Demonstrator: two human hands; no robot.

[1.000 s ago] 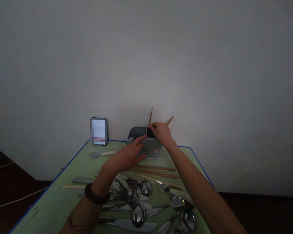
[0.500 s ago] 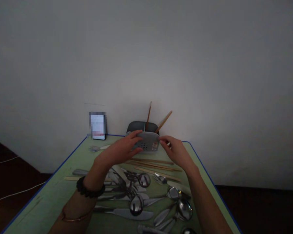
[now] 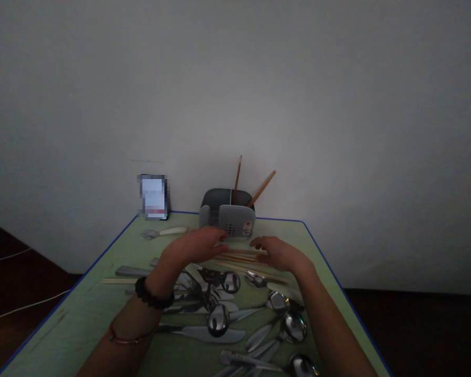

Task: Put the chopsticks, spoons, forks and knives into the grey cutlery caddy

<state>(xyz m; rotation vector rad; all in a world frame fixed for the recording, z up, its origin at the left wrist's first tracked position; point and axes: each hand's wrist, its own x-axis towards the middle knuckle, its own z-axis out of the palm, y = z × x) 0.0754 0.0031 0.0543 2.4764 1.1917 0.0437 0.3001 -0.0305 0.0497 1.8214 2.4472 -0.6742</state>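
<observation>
My left hand point(image 3: 198, 244) hovers just in front of the grey cutlery holder point(image 3: 237, 215), its fingers apart and holding nothing. Over the right part of several loose chopsticks point(image 3: 239, 256) is my right hand point(image 3: 277, 253), fingers curved and apart; whether its fingertips touch them I cannot tell. In the holder, which leans by the wall, a few chopsticks point(image 3: 262, 187) stand tilted to the right and a thinner brown stick point(image 3: 237, 178) rises nearly upright. Nearer me lie a ladle-like round spoon point(image 3: 219, 319), a table knife point(image 3: 215, 334) and a fork point(image 3: 256, 278).
A lit phone point(image 3: 154, 197) stands at the back left against the wall. In front of it lies a fork with a pale handle point(image 3: 172, 230). More spoons point(image 3: 294, 325) lie piled at the front right. The green table point(image 3: 63, 324) has a blue edge.
Both hands have come away from the holder and moved down towards me. My right hand is now over the loose chopsticks. The view has shifted slightly.
</observation>
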